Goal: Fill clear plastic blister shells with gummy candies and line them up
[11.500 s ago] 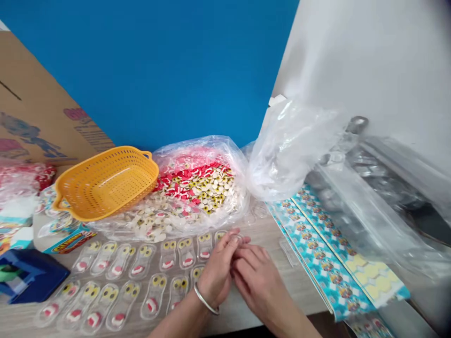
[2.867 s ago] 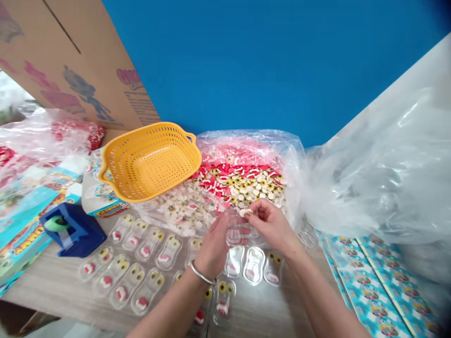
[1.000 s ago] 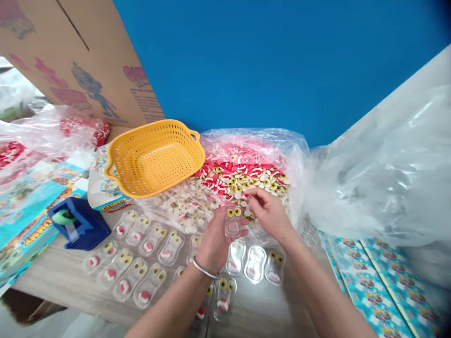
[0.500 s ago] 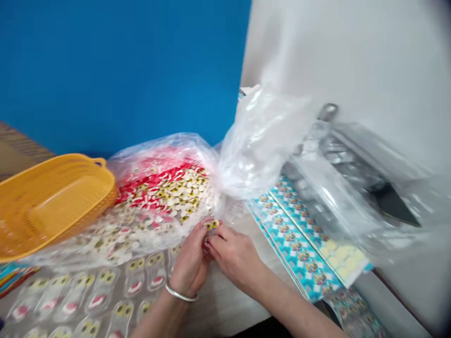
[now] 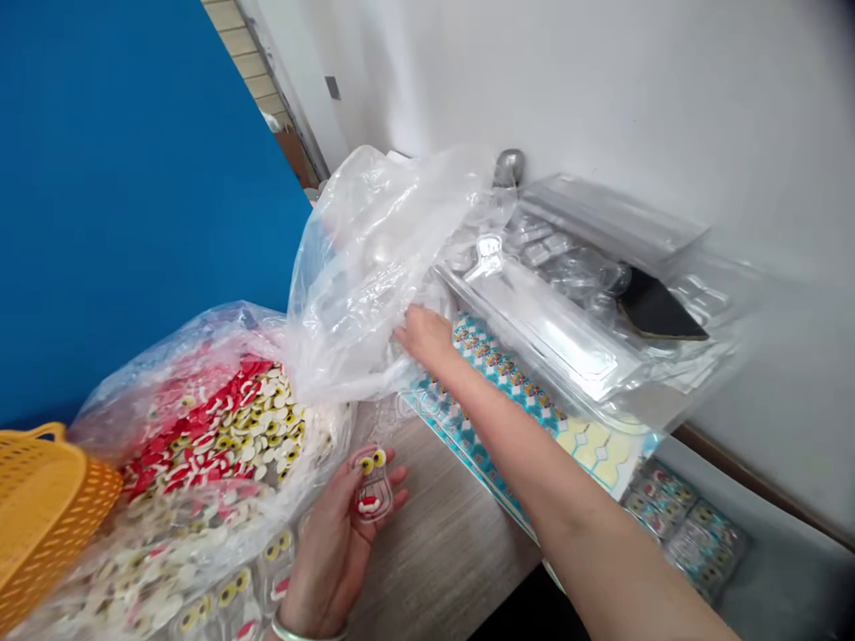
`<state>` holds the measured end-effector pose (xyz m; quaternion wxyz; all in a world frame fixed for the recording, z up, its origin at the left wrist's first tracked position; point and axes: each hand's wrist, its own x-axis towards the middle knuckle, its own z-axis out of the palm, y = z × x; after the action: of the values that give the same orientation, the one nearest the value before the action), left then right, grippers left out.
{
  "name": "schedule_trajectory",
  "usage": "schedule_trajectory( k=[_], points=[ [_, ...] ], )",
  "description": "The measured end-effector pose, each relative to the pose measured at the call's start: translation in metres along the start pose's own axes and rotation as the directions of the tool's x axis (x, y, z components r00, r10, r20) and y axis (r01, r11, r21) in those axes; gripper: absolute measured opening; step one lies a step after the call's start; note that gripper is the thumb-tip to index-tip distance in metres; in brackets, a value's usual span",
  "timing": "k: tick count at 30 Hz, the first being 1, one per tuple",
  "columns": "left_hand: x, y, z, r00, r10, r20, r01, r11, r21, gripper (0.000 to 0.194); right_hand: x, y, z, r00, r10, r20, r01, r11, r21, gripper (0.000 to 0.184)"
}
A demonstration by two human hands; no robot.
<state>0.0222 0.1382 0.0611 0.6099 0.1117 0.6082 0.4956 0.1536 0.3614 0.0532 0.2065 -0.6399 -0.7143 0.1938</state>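
My left hand [image 5: 334,543] is palm up, holding a small clear plastic blister shell [image 5: 374,485] between thumb and fingers. Two yellow eye pieces sit at the shell's top and a red-and-white mouth piece at its bottom. My right hand [image 5: 427,336] is stretched forward at the large clear plastic bag [image 5: 361,267], its fingers curled in against the film. What those fingers grip is hidden. Left of my hands, an opened bag [image 5: 180,356] spills red-and-white mouth pieces [image 5: 193,445] and yellow-and-white eye pieces [image 5: 267,418]. More filled shells [image 5: 233,596] lie in rows at the lower left.
A yellow plastic basket [image 5: 53,525] stands at the left edge. Printed blue sticker sheets [image 5: 494,365] lie under my right forearm. Behind them is a clear bag of plastic trays [image 5: 554,329] with a black pointed piece [image 5: 661,307]. A blue panel [image 5: 134,160] and white wall [image 5: 601,98] close off the back.
My right hand has left the shell and moved forward to the large clear bag. My left hand keeps the shell, now turned face up. The view has swung right.
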Motion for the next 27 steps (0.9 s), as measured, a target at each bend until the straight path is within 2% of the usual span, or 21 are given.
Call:
schedule_trajectory(
  k=[2,4,8,11,15,17,19,21,23,25,27],
  points=[
    [0.000,0.000,0.001,1.000,0.006,-0.016,-0.006,1.000,0.000,0.026,0.009,-0.007,0.014,0.999,0.026,0.021,-0.027,1.000,0.014,0.038],
    [-0.001,0.001,0.000,0.999,0.006,-0.036,-0.006,1.000,-0.004,0.026,0.013,-0.007,0.026,0.998,0.060,0.032,-0.061,0.998,0.034,0.039],
    [-0.001,0.002,-0.003,0.999,0.004,-0.051,-0.005,1.000,-0.014,0.025,0.013,0.006,0.035,0.993,0.119,0.003,-0.119,0.987,0.105,0.044],
    [0.000,0.001,-0.005,0.999,-0.004,-0.046,0.003,1.000,-0.025,0.024,0.012,0.017,0.028,0.991,0.131,-0.034,-0.123,0.977,0.173,0.045],
    [-0.001,0.000,-0.005,1.000,-0.025,-0.017,0.024,0.998,-0.058,0.022,-0.004,0.025,0.003,0.991,0.101,-0.085,-0.077,0.966,0.245,0.030],
    [-0.003,-0.001,-0.004,1.000,-0.020,0.007,0.021,0.996,-0.090,0.021,-0.029,0.026,-0.013,0.992,0.075,-0.103,-0.044,0.962,0.271,0.027],
    [-0.006,-0.002,-0.002,1.000,-0.003,0.029,0.007,0.990,-0.139,0.020,-0.068,0.024,-0.024,0.992,0.031,-0.126,0.007,0.957,0.291,0.025],
    [-0.009,-0.005,0.001,0.998,0.012,0.061,0.001,0.978,-0.209,0.019,-0.114,0.019,-0.029,0.974,-0.079,-0.212,0.139,0.949,0.285,0.020],
    [-0.012,-0.010,0.005,0.994,0.021,0.107,0.011,0.956,-0.294,0.019,-0.161,0.012,-0.025,0.937,-0.233,-0.259,0.275,0.951,0.141,0.019],
    [-0.015,-0.016,0.009,0.986,0.037,0.164,0.026,0.929,-0.370,0.022,-0.202,0.004,-0.014,0.907,-0.347,-0.237,0.335,0.938,-0.090,0.019],
    [-0.018,-0.023,0.011,0.975,0.052,0.216,0.045,0.905,-0.423,0.025,-0.231,-0.004,0.000,0.882,-0.429,-0.196,0.378,0.891,-0.250,0.019]
  ],
)
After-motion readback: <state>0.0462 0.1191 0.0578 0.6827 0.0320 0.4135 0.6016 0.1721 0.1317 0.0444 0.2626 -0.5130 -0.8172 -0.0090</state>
